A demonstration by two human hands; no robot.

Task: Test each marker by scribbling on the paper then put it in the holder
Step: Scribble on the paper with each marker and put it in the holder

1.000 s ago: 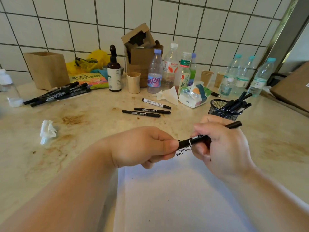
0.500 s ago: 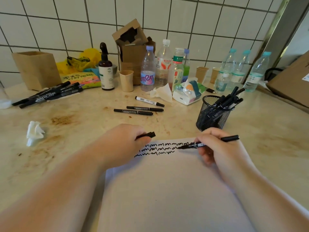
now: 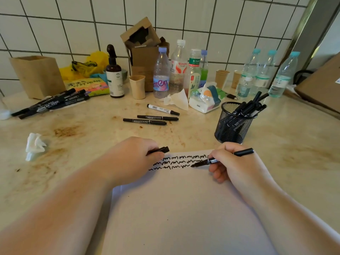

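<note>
The right hand [image 3: 232,165] pinches a black marker [image 3: 222,159], tip on the paper [image 3: 184,208] beside the scribbles [image 3: 176,161]; the left hand [image 3: 134,159] grips its cap [image 3: 161,150] opposite.

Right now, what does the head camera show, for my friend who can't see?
The right hand scribbles with a black marker on white paper; the left hand holds its cap. A mesh holder of markers stands behind.

Single head-worn wide-angle view, looking forward and down, close over the tabletop [image 3: 276,162], facing the tiled wall [image 3: 55,34] beyond.
</note>
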